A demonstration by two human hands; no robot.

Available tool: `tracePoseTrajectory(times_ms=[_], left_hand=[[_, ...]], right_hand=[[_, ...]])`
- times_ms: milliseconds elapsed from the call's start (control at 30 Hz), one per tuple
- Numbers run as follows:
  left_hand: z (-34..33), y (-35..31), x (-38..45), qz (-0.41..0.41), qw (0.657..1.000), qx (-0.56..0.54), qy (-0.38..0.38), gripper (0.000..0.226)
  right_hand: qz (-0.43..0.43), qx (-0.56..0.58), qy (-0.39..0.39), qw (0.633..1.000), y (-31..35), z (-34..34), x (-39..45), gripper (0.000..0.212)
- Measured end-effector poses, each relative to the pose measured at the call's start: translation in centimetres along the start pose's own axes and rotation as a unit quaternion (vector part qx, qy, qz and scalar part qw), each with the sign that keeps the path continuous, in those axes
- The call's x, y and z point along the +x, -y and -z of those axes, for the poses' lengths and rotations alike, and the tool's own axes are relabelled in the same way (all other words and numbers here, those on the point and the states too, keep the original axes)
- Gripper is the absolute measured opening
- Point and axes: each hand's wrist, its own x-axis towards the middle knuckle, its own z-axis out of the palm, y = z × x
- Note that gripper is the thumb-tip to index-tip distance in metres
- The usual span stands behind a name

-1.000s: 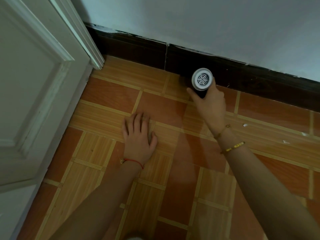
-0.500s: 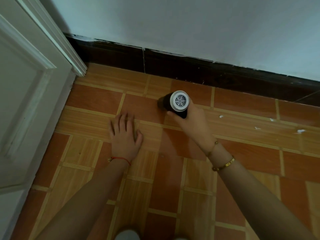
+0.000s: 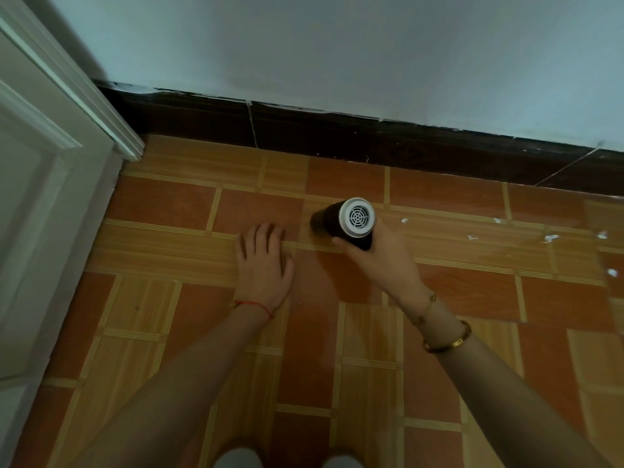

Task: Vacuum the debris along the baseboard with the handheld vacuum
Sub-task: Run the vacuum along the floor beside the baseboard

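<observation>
My right hand (image 3: 381,261) grips the handheld vacuum (image 3: 344,221), a black cylinder whose white grilled end cap faces me. Its dark front end points left and down at the tiled floor, a short way off the dark baseboard (image 3: 337,136). Small white scraps of debris (image 3: 550,238) lie on the tiles to the right of the vacuum. My left hand (image 3: 263,265) rests flat on the floor, fingers spread, just left of the vacuum.
A white door and its frame (image 3: 67,136) fill the left side and meet the baseboard at the corner. The pale wall (image 3: 337,45) rises above the baseboard. Orange and tan floor tiles (image 3: 337,349) spread toward me; my knees (image 3: 236,459) show at the bottom edge.
My right hand has pulled the vacuum back from the baseboard onto the open tiles. The view has shifted, showing more debris at the right. My left hand stays flat on the floor.
</observation>
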Motion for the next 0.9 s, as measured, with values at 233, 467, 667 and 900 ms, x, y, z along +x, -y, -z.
tracePoseTrajectory(times_ms=[233,467,667,900], left_hand=[[-1.1,-0.9,-0.1,0.016,1.0,0.02,0.012,0.05],[-1.0,-0.9,-0.1,0.011,1.0,0.018,-0.001,0.05],[-1.0,-1.0,-0.1,0.012,1.0,0.022,-0.003,0.05],[-0.9,-1.0,0.0,0.016,0.999,0.027,0.002,0.051]], right_hand=[[-0.052,0.006,-0.086,0.995,-2.4,1.9,0.9,0.064],[-0.032,0.037,-0.044,0.998,-1.4,1.5,3.1,0.065],[-0.032,0.032,-0.04,0.998,-1.0,1.1,3.3,0.064],[-0.035,0.058,0.023,0.997,-1.0,1.4,3.2,0.058]])
